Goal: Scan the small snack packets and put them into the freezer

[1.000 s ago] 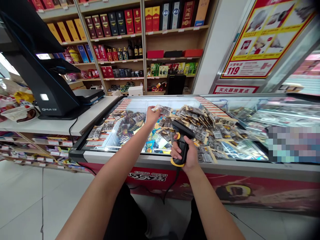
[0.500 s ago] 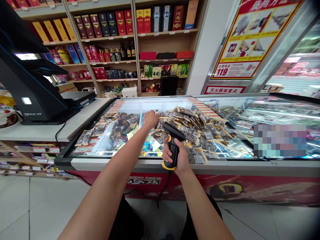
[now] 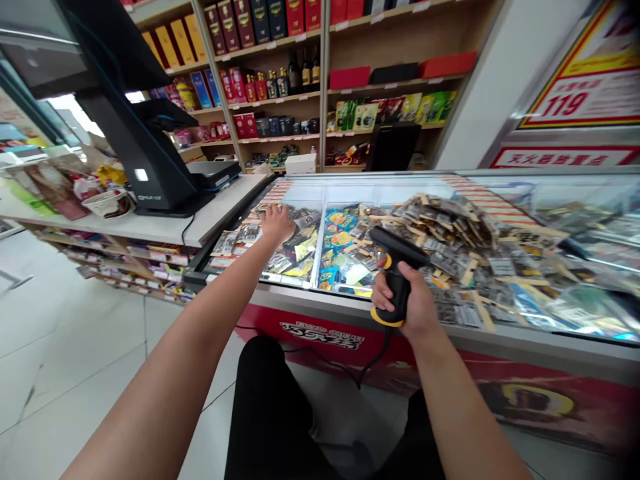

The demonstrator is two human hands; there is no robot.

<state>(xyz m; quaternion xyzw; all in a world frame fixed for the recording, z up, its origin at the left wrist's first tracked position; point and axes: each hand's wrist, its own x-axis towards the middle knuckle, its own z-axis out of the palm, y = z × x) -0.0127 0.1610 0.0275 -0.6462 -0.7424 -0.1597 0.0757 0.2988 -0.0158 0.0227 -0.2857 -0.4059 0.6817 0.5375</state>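
My right hand (image 3: 419,303) is wrapped around the grip of a black and yellow barcode scanner (image 3: 399,267), held upright over the front edge of the chest freezer (image 3: 300,291). A cable hangs from its base. To the left, my left hand (image 3: 277,223) lies palm down with fingers apart on flat snack packets (image 3: 245,233) on the freezer's left glass. Whether anything lies under its palm is hidden. Many similar packets form a large pile (image 3: 450,223) right of the scanner. Blue packets (image 3: 340,220) show in the freezer's middle, under the glass.
A black checkout terminal (image 3: 165,167) stands on a white counter (image 3: 215,210) at left. Shelves with boxes and bottles (image 3: 280,83) rise behind the freezer. The scanner's cable (image 3: 373,363) loops low in front of the red freezer panel.
My left hand has moved left, from the middle of the freezer to the packets on its left side. The view has turned left. My right hand still grips the scanner.
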